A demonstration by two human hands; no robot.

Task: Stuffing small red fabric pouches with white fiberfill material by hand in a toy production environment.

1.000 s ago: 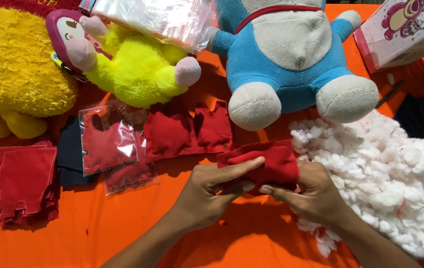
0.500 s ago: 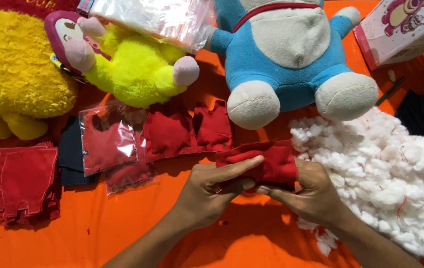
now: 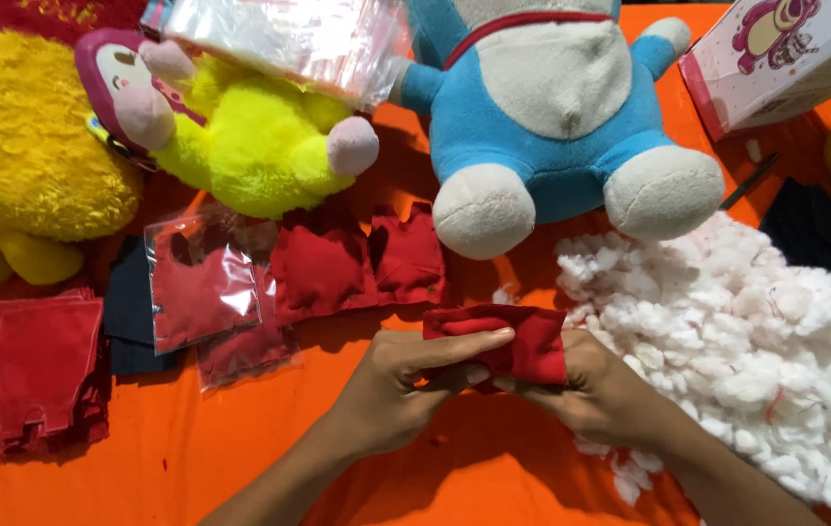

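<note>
That little red fabric pouch [image 3: 517,341] looks soft, light and squishy, so both the left hand [image 3: 406,385] and right hand [image 3: 600,390] pinch it closed-fingered along its edges.

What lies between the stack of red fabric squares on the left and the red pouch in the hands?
In the head view, a dark fabric piece and clear bags holding red fabric lie between the stack of red fabric squares and the red pouch.
</note>
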